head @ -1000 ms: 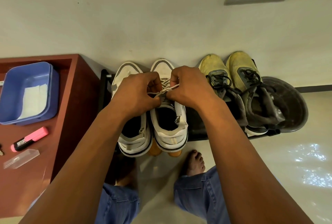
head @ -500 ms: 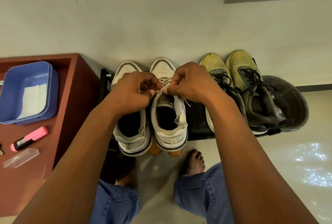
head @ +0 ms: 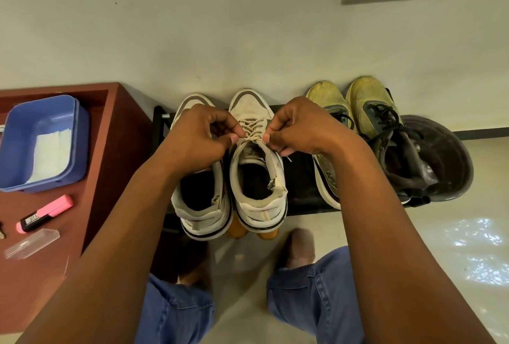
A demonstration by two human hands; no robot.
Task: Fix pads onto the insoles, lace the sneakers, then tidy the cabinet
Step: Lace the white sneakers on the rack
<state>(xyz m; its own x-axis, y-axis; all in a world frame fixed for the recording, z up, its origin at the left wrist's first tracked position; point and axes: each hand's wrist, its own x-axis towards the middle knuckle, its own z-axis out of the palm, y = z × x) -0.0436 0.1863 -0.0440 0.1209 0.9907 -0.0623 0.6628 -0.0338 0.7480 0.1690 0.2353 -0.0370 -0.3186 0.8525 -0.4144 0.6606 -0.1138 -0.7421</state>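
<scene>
Laces [head: 252, 130] on the right white sneaker [head: 257, 178], up on the black rack [head: 300, 178]: your left hand [head: 198, 137] and right hand [head: 298, 128] each pinch an end. Soft, limp cord, so grip near the eyelets and pull evenly.

Sneakers [head: 257, 167] right of cabinet [head: 110, 150]

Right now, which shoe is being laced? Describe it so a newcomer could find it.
Start at the black rack against the wall, right of the red cabinet. Four shoes sit on it; it's the second from the left, the white sneaker beside the yellow pair. Both hands pinch its beige lace.
</scene>
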